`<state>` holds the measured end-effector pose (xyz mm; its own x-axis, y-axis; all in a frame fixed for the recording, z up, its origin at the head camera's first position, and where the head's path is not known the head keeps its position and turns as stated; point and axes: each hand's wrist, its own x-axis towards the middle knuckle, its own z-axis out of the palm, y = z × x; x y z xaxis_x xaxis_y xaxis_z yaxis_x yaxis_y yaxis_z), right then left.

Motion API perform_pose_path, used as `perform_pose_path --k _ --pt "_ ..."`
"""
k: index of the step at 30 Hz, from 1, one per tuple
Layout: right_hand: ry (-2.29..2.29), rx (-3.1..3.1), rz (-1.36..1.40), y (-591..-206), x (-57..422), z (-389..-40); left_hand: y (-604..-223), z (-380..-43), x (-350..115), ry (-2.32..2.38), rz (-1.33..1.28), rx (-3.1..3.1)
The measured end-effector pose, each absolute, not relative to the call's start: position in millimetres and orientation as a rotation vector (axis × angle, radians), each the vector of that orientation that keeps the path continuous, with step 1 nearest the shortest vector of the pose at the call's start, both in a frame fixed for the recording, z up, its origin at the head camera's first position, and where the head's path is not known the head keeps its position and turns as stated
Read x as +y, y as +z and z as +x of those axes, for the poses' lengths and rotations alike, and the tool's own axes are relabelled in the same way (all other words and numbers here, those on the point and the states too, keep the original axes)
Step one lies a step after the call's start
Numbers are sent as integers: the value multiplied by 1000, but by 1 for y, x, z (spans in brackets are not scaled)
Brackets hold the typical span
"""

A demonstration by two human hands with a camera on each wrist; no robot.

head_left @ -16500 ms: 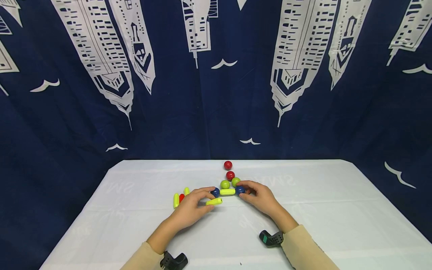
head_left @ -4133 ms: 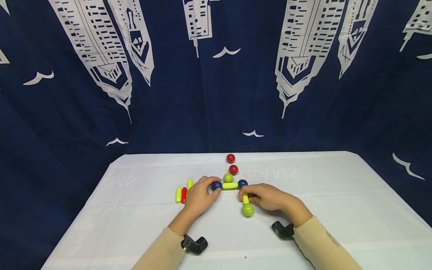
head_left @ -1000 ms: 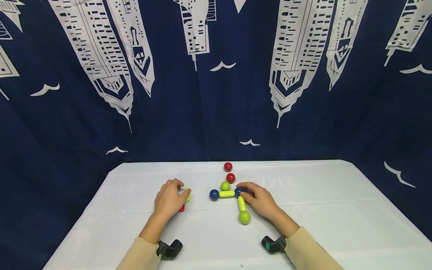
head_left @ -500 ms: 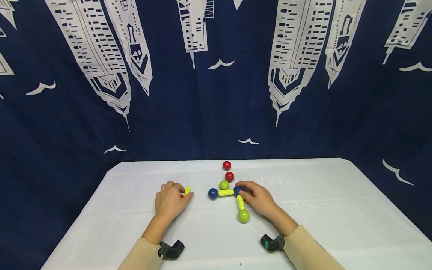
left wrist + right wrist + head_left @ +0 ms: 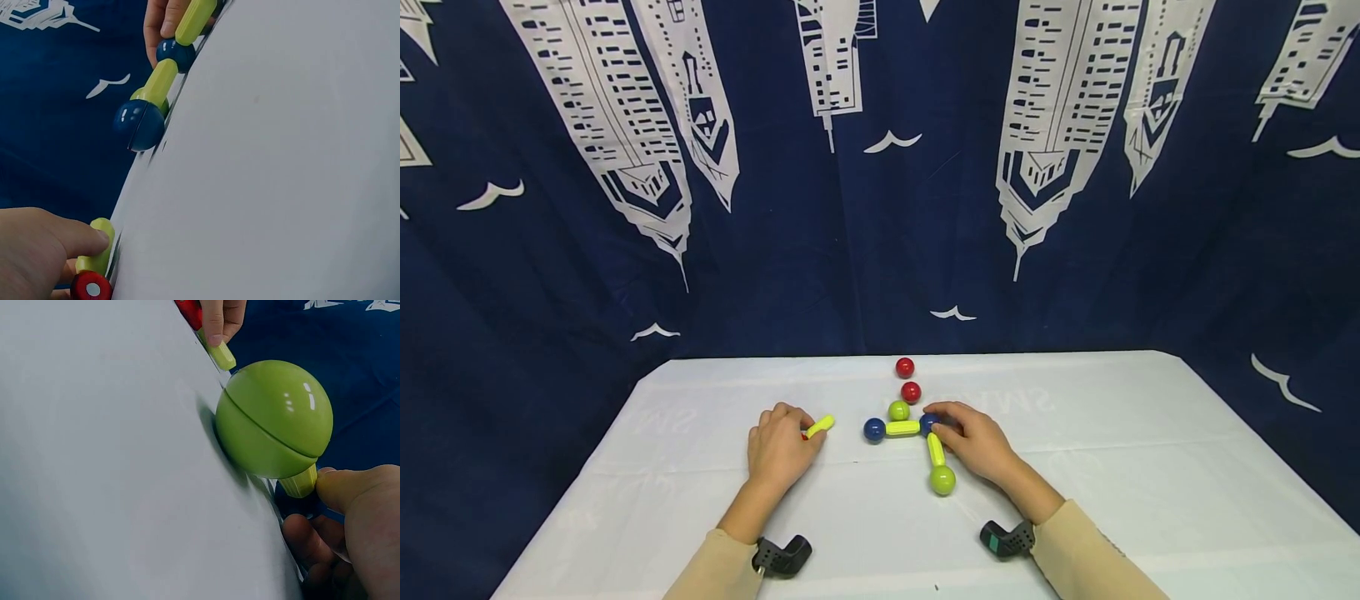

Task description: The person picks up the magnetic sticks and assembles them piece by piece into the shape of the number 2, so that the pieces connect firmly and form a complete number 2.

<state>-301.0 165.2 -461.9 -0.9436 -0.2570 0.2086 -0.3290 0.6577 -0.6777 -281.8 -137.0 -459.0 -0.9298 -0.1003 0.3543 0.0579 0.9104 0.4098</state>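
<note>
Ball-and-rod build point(image 5: 913, 427), toward 12 o'clock on the white table point(image 5: 1112, 467), is steadied by one hand while the other takes a loose rod.
With the held blue ball point(image 5: 927, 423) as clock centre, one rod point(image 5: 901, 428) runs to 9 o'clock and the far blue ball point(image 5: 874, 429); a second rod point(image 5: 936, 451) points between 5 and 6, ending in a green ball point(image 5: 942, 480). The right hand point(image 5: 979, 443) pinches the held blue ball, fingers curled. Out at 9 o'clock, the left hand point(image 5: 781, 447) pinches the loose yellow-green rod point(image 5: 822, 426), nearly closed; a red rod point(image 5: 92, 289) sits against its end, whether joined I cannot tell. Picking up that rod looks like the step in hand; the next move probably calls for parting it from the red one and keeping the build still.
</note>
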Motion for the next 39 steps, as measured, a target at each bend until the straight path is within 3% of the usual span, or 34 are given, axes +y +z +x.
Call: perform_pose_path --k 16,30,39 --pt "1167 -2771 498 -463 165 -302 -452 -282 -131 -764 -23 -2571" --pt "1159 -2784 486 -463 165 -302 -412 -256 -97 -888 -416 -2603" --pt "1149 -2784 486 -463 165 -302 -412 -245 -84 -976 -596 -2611"
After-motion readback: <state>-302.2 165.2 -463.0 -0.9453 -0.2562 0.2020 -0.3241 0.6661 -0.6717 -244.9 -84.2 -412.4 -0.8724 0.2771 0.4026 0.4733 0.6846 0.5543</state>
